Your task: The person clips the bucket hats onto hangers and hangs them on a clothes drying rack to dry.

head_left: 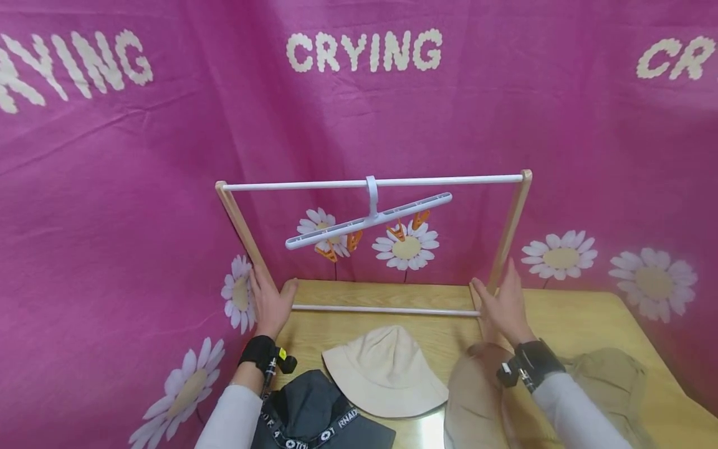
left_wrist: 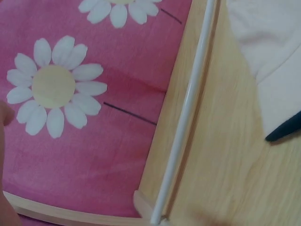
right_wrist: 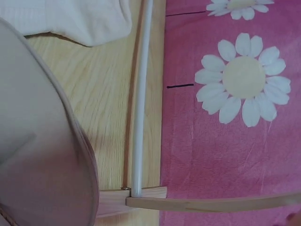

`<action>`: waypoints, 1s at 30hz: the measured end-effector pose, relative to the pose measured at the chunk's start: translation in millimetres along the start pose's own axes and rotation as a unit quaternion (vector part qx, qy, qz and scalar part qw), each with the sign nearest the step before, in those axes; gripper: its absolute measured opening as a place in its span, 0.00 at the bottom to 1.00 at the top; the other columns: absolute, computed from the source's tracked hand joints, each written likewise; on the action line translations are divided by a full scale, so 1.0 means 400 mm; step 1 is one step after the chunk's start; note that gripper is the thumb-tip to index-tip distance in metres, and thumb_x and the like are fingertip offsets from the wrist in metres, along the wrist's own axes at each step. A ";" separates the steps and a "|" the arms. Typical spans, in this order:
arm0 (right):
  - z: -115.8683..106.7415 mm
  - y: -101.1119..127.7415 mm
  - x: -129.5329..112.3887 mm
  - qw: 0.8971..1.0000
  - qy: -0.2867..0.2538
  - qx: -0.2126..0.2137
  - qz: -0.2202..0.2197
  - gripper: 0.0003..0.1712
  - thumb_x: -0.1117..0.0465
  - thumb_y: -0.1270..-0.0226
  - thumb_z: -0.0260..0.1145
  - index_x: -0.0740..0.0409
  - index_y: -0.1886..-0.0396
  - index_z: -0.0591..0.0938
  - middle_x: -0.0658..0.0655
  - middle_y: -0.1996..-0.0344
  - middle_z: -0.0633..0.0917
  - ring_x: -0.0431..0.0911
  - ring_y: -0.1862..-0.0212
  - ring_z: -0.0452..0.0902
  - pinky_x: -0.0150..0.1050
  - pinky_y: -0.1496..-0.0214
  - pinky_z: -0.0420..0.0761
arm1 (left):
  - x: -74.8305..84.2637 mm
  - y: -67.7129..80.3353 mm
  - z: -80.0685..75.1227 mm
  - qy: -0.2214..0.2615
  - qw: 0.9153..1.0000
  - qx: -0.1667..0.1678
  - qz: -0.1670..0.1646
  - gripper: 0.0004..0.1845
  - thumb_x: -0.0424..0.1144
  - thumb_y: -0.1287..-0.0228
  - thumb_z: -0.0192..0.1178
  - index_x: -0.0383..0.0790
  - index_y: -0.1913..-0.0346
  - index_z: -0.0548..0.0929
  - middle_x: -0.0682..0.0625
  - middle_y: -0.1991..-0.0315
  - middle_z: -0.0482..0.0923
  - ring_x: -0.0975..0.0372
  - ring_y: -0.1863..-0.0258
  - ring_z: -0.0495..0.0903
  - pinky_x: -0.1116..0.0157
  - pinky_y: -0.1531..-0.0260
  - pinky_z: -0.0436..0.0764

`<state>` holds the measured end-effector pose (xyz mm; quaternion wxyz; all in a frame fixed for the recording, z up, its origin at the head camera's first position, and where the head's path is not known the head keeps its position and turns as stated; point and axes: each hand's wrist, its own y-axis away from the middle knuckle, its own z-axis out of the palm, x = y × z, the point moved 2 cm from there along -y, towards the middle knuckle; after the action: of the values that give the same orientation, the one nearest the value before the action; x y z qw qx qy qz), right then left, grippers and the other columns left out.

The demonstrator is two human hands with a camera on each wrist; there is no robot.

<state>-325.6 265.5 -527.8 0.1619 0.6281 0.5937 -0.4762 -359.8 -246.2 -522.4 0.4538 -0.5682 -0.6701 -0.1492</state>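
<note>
A small clothes rack (head_left: 449,181) with wooden side posts and white bars stands at the table's back. At the left post, my left hand (head_left: 273,305) has its fingers straight along the outside and its thumb spread inward. My right hand (head_left: 505,308) rests in the same way against the right post, its fingers pointing up. From the top bar hangs a tilted light-grey hanger (head_left: 370,221), with several orange clips (head_left: 421,218) below it. The lower white bar (left_wrist: 186,108) runs close over the table. In both wrist views the hands show only at the edges.
A cream bucket hat (head_left: 387,371) lies on the wooden table (head_left: 583,318) before the rack. Beside it are a black hat (head_left: 308,399) with a lettered strap, a brown hat (head_left: 471,393) and an olive hat (head_left: 608,380). Pink daisy-printed cloth (head_left: 359,125) hangs behind and at the sides.
</note>
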 end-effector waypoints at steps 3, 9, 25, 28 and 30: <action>0.001 -0.021 0.006 0.999 -0.031 0.030 -0.015 0.48 0.55 0.25 0.69 0.65 0.17 0.53 0.75 0.25 0.66 0.70 0.24 0.61 0.65 0.23 0.60 | -0.005 -0.022 -0.002 0.009 1.000 -0.002 0.012 0.58 0.49 0.31 0.68 0.41 0.15 0.36 0.35 0.15 0.38 0.42 0.17 0.44 0.43 0.21 0.52; -0.005 -0.047 0.012 0.995 -0.074 0.068 -0.014 0.37 0.61 0.24 0.67 0.61 0.21 0.64 0.70 0.32 0.77 0.66 0.32 0.75 0.62 0.31 0.74 | -0.012 -0.058 0.003 -0.010 1.000 -0.008 -0.002 0.58 0.52 0.31 0.66 0.34 0.16 0.37 0.28 0.18 0.44 0.38 0.19 0.49 0.42 0.22 0.54; -0.006 -0.115 0.002 0.996 -0.049 0.062 0.043 0.25 0.50 0.20 0.60 0.64 0.35 0.73 0.65 0.56 0.82 0.47 0.57 0.75 0.34 0.56 0.73 | -0.026 -0.161 -0.036 0.078 0.992 0.099 -0.009 0.40 0.42 0.30 0.64 0.32 0.22 0.59 0.29 0.32 0.71 0.38 0.33 0.72 0.46 0.30 0.68; -0.011 -0.128 -0.001 0.996 -0.055 0.048 0.042 0.26 0.50 0.17 0.57 0.65 0.33 0.73 0.68 0.53 0.82 0.50 0.55 0.75 0.42 0.52 0.75 | -0.029 -0.181 -0.040 0.083 0.992 0.094 -0.010 0.34 0.43 0.27 0.62 0.31 0.26 0.63 0.29 0.38 0.75 0.38 0.39 0.74 0.45 0.35 0.70; -0.014 -0.134 -0.001 0.997 -0.059 0.031 0.036 0.27 0.52 0.15 0.53 0.65 0.30 0.71 0.72 0.46 0.83 0.56 0.49 0.79 0.50 0.46 0.79 | -0.034 -0.193 -0.041 0.082 0.992 0.092 -0.006 0.27 0.43 0.25 0.60 0.28 0.33 0.68 0.28 0.46 0.77 0.38 0.45 0.75 0.44 0.40 0.72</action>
<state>-371.7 282.5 -505.4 0.1939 0.6249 0.5449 -0.5244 -422.6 -290.5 -499.5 0.5569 -0.5055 -0.6449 -0.1357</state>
